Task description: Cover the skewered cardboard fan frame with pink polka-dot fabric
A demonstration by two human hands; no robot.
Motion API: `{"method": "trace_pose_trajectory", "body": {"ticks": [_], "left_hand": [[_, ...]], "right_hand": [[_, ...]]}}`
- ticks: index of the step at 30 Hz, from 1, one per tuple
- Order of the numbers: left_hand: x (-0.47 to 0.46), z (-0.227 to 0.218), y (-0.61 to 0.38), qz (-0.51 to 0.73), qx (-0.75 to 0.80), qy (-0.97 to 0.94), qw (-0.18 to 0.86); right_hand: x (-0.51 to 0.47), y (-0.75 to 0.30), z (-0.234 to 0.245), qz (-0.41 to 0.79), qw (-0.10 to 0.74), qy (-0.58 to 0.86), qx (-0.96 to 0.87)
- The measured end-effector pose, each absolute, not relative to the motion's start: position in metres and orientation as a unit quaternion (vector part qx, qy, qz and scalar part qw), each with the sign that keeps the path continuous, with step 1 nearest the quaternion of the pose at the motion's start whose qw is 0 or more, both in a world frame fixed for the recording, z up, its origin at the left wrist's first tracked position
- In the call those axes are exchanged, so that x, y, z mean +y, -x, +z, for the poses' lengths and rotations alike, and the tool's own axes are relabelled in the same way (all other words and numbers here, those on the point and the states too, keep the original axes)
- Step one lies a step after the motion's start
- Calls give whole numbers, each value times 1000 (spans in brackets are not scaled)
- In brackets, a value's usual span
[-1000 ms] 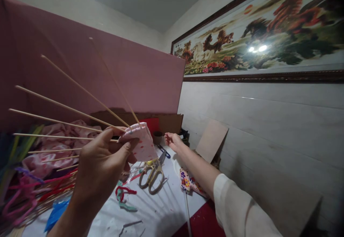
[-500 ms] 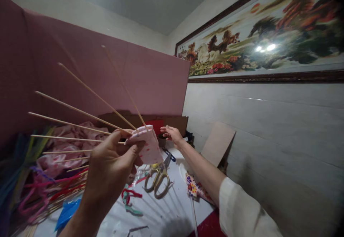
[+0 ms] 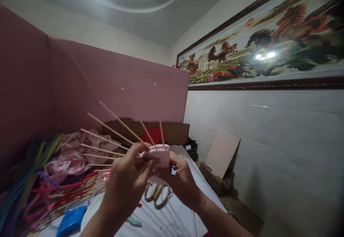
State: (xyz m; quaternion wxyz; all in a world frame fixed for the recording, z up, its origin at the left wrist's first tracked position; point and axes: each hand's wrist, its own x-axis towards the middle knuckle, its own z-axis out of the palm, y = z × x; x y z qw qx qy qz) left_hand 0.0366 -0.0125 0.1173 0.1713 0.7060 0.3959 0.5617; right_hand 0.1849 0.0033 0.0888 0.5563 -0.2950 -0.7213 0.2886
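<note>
My left hand (image 3: pixel 131 172) grips a folded piece of pink fabric (image 3: pixel 162 159) above the table. Several thin wooden sticks (image 3: pixel 115 128) fan out from the fabric's upper edge, toward the left and upward. On the fabric's right side, my right hand (image 3: pixel 182 179) has its fingers closed around the lower right edge. Both hands partly cover the cloth. Below them, gold-handled scissors (image 3: pixel 160 198) lie on the white table, their blades hidden behind my hands.
At left lie crumpled pink fabric (image 3: pixel 70 154), red and pink fuzzy strips (image 3: pixel 67 188) and a blue packet (image 3: pixel 71 221). A pink partition (image 3: pixel 120 75) and cardboard (image 3: pixel 177 131) stand behind. A board (image 3: pixel 223 152) leans on the right wall.
My right hand has come in from the right and taken hold of the fabric. The fabric and sticks have shifted right and slightly down in view.
</note>
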Motion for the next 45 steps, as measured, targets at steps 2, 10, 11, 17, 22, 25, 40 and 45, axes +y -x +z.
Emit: {"method": "trace_pose_trajectory", "body": {"ticks": [2, 10, 11, 17, 22, 25, 40, 45], "left_hand": [[-16, 116, -39, 575, 387, -710, 125], [-33, 107, -43, 723, 342, -600, 15], [-34, 107, -43, 726, 342, -596, 28], [-37, 117, -52, 694, 331, -602, 213], [-22, 101, -73, 511, 358, -662, 415], [-9, 86, -86, 553, 366, -622, 416], [-22, 33, -71, 650, 396, -508, 403], [-27, 35, -66, 615, 371, -425, 551]], "right_hand": [[7, -186, 84, 307, 578, 301, -693], [22, -207, 104, 247, 717, 283, -587], [23, -211, 110, 231, 737, 270, -575], [21, -221, 139, 209, 871, 153, -416], [12, -204, 128, 376, 869, 156, -280], [11, -192, 108, 512, 815, 155, -224], [16, -183, 44, 604, 759, 153, -190], [16, -189, 32, 571, 786, 156, -177]]}}
